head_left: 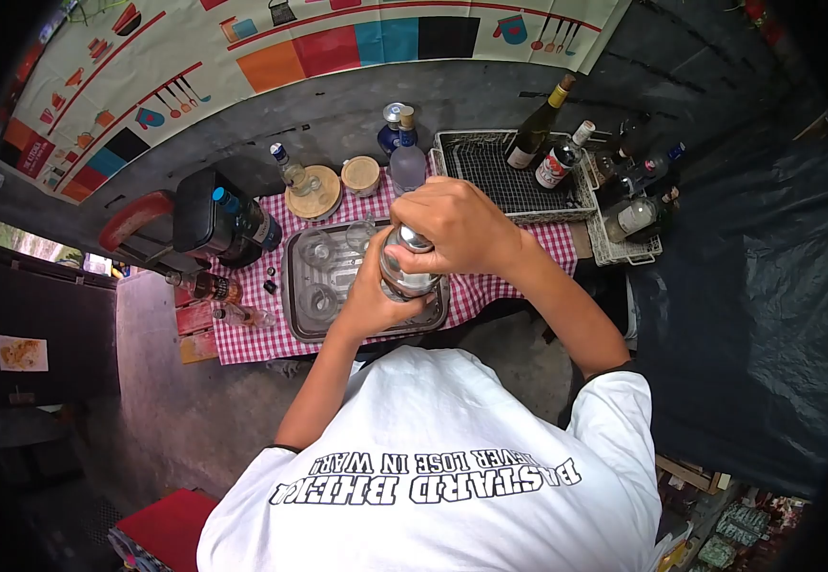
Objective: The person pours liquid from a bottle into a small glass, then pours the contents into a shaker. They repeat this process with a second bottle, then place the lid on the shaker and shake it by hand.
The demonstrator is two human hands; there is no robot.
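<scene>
Both hands meet on a shiny silver metal shaker [406, 276] above the right side of a dark-rimmed tray. My left hand [372, 297] wraps round its body from the left. My right hand [452, 229] closes over its top, fingers bent round the upper part. The shaker's lid is largely hidden by the fingers. Below and to the left, clear glasses [318, 250] stand on the tray [292, 310]. Just behind the hands is a frosted purplish bottle or glass [407, 169].
A checkered cloth [237, 343] covers the table. At the left stand a black container [206, 214] and bottles. Behind are a blue bottle [390, 138] and a wooden-lidded jar [360, 175]. To the right, a wire basket [471, 157] holds bottles.
</scene>
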